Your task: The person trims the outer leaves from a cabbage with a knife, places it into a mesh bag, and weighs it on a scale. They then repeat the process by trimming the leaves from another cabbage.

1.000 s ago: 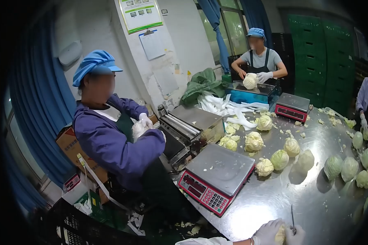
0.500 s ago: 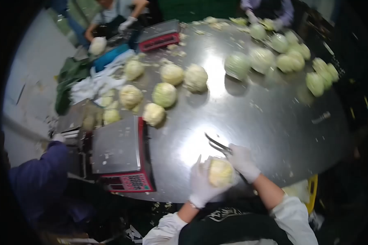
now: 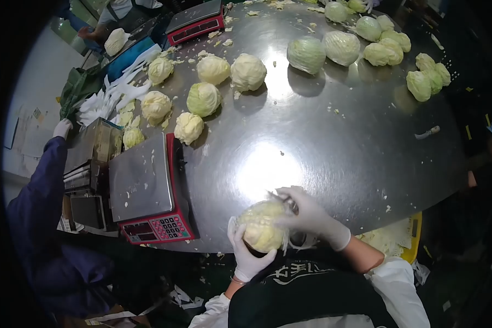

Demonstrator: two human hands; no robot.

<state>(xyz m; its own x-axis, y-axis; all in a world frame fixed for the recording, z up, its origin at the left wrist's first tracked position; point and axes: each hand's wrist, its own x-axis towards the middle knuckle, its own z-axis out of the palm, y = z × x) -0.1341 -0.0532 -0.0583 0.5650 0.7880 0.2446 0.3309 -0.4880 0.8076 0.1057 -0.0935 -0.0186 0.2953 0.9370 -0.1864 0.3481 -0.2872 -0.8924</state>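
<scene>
A pale cabbage head (image 3: 261,232) rests in my gloved left hand (image 3: 246,254), whose fingers wrap its left side and underside. It is held just over the table's near edge, in front of my dark apron. My gloved right hand (image 3: 314,216) is closed round a pair of scissors (image 3: 291,205) at the cabbage's upper right. The fingers reach over the cabbage's right side. Motion blurs the blades and fingertips, so whether the blades touch the leaves cannot be told.
Several cabbages (image 3: 248,72) sit on the steel table (image 3: 339,164). A red-edged scale (image 3: 142,180) stands at left, another scale (image 3: 194,19) farther back. A small knife (image 3: 427,132) lies at right. A co-worker's sleeve (image 3: 38,180) is at left. A yellow crate (image 3: 415,238) stands below the edge.
My hands and the cabbage have shifted left, and my right hand has moved over the cabbage's top. The scissors, outstretched before, are now mostly hidden. The view has tilted downward.
</scene>
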